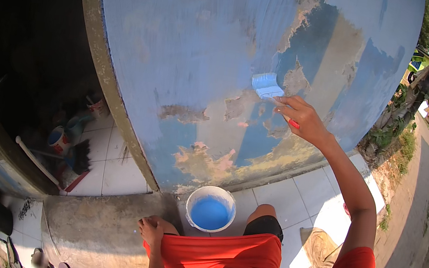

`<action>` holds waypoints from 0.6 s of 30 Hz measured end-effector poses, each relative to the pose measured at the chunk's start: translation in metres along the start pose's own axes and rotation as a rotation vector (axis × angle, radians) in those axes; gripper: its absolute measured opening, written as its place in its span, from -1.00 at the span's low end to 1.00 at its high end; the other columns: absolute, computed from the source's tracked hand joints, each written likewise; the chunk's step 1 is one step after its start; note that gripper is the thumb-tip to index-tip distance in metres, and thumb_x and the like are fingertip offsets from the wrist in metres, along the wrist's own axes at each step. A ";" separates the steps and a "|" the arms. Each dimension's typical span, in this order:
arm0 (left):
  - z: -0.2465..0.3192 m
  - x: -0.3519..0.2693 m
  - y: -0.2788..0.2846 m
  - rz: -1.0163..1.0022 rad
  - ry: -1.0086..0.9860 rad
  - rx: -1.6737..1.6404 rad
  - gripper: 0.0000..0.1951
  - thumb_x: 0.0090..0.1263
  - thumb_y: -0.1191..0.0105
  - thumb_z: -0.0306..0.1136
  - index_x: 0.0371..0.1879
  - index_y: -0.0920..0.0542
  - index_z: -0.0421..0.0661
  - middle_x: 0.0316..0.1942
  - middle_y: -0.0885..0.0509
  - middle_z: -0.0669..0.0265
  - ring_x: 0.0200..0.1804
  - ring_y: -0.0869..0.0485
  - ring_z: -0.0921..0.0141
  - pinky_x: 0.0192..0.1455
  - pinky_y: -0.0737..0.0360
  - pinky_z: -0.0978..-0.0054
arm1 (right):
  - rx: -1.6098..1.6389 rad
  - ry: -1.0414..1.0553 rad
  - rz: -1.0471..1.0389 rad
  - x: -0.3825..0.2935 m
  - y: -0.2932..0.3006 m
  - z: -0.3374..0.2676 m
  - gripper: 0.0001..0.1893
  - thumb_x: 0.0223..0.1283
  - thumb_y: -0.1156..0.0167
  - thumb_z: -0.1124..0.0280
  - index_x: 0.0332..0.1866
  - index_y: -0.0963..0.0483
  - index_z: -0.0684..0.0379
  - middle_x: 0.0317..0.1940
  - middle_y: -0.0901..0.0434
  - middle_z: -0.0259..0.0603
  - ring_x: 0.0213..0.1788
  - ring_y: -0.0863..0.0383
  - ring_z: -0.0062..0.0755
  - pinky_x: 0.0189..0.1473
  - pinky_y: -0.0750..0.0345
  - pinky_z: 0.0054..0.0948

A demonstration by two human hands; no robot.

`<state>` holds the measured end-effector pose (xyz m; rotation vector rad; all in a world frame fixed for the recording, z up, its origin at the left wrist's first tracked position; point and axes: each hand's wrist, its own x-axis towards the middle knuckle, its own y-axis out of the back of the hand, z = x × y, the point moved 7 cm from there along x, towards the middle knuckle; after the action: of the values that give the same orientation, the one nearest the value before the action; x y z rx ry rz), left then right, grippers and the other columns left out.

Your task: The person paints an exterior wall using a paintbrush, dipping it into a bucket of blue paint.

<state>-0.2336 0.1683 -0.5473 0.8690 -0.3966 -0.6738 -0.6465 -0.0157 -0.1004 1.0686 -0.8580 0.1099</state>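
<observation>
My right hand (302, 120) holds a paintbrush (267, 91) by its handle, which shows a red part below the fingers. The bristles, loaded with light blue paint, press on the wall (178, 45). Fresh pale blue covers much of that wall, while its right and lower parts show darker blue and grey stripes with peeled, bare patches. Below the wall, a white plastic bucket (210, 209) of blue paint stands on the floor by my knees. My left hand (152, 228) rests on my left knee, with no object seen in it.
At the left, a doorway opens beside the wall's edge (105, 55); a broom (80, 155), a dustpan (76, 182) and a paint pail (56, 138) lie inside. A concrete step (101, 225) is at my left. A crumpled cloth (318, 249) lies on the tiles at right, near a path (425, 173).
</observation>
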 end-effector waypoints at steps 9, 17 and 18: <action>-0.002 0.000 -0.001 -0.021 0.010 -0.005 -0.56 0.11 -0.20 -0.19 -0.06 -0.44 -0.08 0.05 -0.42 0.09 0.10 -0.45 -0.01 0.07 -0.47 0.01 | 0.077 -0.078 0.135 0.110 0.115 0.042 -0.86 0.09 -0.28 0.58 -0.21 -0.61 0.27 -0.26 -0.67 -0.16 -0.11 -0.65 -0.21 -0.07 -0.57 -0.40; -0.010 0.001 0.002 -0.016 0.008 0.029 -0.54 0.10 -0.20 -0.20 -0.04 -0.41 -0.08 0.05 -0.41 0.08 0.12 -0.44 -0.02 0.09 -0.45 0.01 | -0.252 0.142 0.669 0.135 0.149 0.046 -0.81 0.05 -0.26 0.60 -0.20 -0.62 0.16 -0.16 -0.64 -0.25 -0.11 -0.63 -0.21 -0.08 -0.56 -0.41; -0.008 0.001 0.001 -0.018 0.007 0.020 -0.54 0.10 -0.20 -0.21 -0.04 -0.41 -0.09 0.05 -0.41 0.07 0.11 -0.44 -0.03 0.09 -0.45 0.01 | -0.270 0.085 0.617 0.125 0.131 0.050 -0.78 0.02 -0.27 0.62 -0.19 -0.62 0.15 -0.14 -0.63 -0.24 -0.07 -0.61 -0.20 -0.07 -0.57 -0.39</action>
<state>-0.2277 0.1722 -0.5516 0.8947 -0.3905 -0.6847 -0.6506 -0.0280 0.0873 0.5174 -1.0685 0.5365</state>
